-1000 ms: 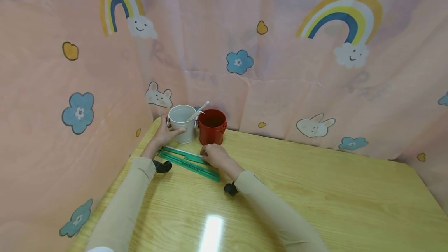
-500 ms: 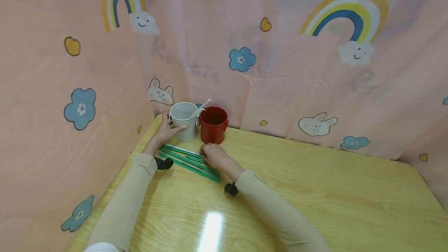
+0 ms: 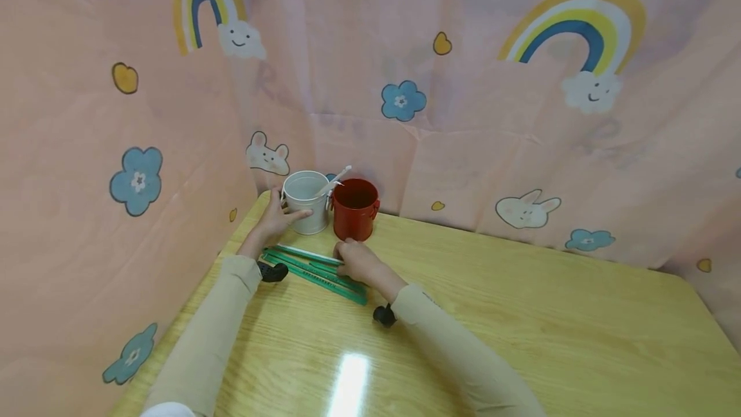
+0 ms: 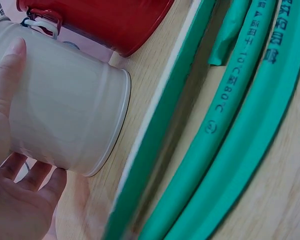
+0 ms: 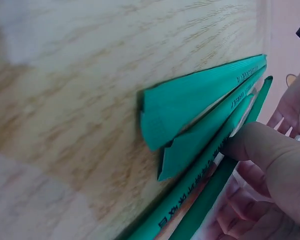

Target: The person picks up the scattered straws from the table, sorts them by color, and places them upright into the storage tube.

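My left hand point(image 3: 274, 217) holds a white bucket point(image 3: 314, 222) by its side, thumb on one face and fingers round the other in the left wrist view. A slim white stick point(image 3: 336, 180) leans out over the bucket's rim. In front lie several long straws in green printed wrappers point(image 4: 250, 145), spread in a loose fan on the table. My right hand point(image 3: 363, 262) is at their right part, below the red bucket. Its thumb and fingers pinch a green-wrapped straw point(image 5: 205, 207) in the right wrist view. Its far end leaves that frame.
The red bucket point(image 3: 354, 221) stands right beside the white one, near the table's back edge. A pink printed curtain point(image 3: 463, 147) rises behind and along the left of the wooden table point(image 3: 521, 327). Black wrist cameras point(image 3: 384, 315) hang under the forearms.
The straws near my right fingers have shifted slightly, and my right hand has turned a little over them. My left hand stays on the white bucket. The head view has tilted slightly.
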The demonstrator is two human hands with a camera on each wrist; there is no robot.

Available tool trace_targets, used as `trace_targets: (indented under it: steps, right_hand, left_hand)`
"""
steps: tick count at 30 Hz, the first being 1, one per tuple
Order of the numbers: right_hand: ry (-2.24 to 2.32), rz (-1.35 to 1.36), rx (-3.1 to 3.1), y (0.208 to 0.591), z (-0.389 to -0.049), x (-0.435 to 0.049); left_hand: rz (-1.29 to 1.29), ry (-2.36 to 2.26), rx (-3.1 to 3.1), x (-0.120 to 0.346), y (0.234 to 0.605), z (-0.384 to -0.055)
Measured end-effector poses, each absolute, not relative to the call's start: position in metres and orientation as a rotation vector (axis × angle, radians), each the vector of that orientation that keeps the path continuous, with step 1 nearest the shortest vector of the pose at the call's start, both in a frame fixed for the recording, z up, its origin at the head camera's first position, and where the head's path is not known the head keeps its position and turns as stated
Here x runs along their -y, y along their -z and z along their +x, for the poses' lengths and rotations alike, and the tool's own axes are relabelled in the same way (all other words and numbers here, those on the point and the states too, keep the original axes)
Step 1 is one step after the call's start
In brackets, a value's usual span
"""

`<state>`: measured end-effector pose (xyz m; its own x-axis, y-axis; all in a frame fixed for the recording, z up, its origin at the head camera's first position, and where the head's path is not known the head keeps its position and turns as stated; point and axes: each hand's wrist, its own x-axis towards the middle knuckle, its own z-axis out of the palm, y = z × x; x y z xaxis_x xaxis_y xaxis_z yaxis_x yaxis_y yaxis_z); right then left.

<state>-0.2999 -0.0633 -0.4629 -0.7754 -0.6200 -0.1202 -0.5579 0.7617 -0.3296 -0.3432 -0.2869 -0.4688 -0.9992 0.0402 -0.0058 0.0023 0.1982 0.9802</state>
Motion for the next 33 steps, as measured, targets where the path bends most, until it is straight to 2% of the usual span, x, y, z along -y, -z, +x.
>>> trace_targets:
  steps: [15, 33]
  right_hand:
    - [0.634, -0.952, -2.738, 0.451, -0.301, 0.058]
    - [0.708, -0.977, -2.822, 0.459, -0.294, 0.029]
  left_hand:
    - [0.075, -1.889, -2.501, 0.286, 0.464, -0.344]
    - [0.122, -1.926, -2.477, 0.288, 0.472, -0.342]
